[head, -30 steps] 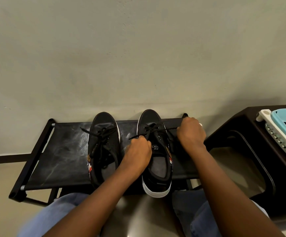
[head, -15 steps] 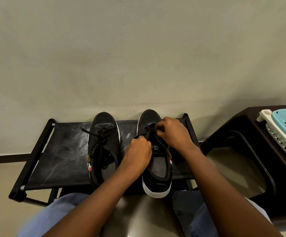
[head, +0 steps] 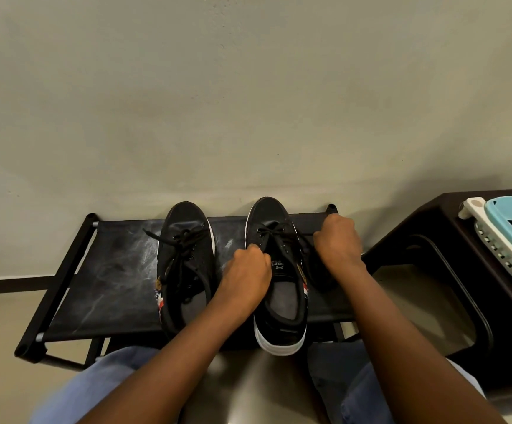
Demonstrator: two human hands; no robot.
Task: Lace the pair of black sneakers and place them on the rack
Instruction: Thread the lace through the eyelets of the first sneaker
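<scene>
While sitting on rack (head: 101,270), sneakers (head: 276,270) toes-to-wall, lengthwise away. Left hand (head: 247,275) and right hand (head: 339,244) fisted, fingers clamped on lace (head: 274,234) ends, pulled apart.

rack (head: 101,270): 2 sneakers on top | left sneaker (head: 184,255) beside right sneaker (head: 279,270) | wall behind

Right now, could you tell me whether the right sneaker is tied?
Not tied: the right sneaker has its lace ends held apart by left hand and right hand.
</scene>
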